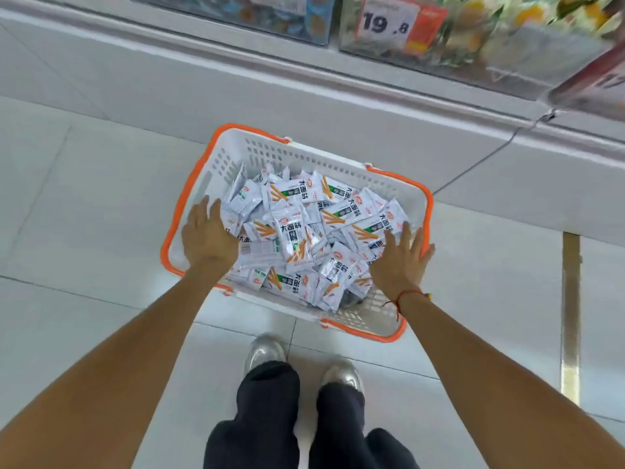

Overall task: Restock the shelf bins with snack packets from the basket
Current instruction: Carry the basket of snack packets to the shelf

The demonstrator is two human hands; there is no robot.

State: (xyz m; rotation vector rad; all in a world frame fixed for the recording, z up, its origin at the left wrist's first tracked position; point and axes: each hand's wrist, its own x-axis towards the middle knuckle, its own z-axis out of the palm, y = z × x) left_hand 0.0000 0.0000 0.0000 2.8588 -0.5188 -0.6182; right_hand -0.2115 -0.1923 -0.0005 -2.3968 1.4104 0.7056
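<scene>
Reaching into basket, left hand and right hand grips wide, packets between.

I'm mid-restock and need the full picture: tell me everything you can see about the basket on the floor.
The basket is a white, plastic-looking shopping basket with perforated walls and an orange rim and handles folded down along its edges. It sits upright on the pale tiled floor, just in front of the shelf base, turned at an angle to it. It is heaped with small white snack packets printed with orange sticks. The left hand and right hand reach in with straight fingers, over the packets near its two ends.
</scene>
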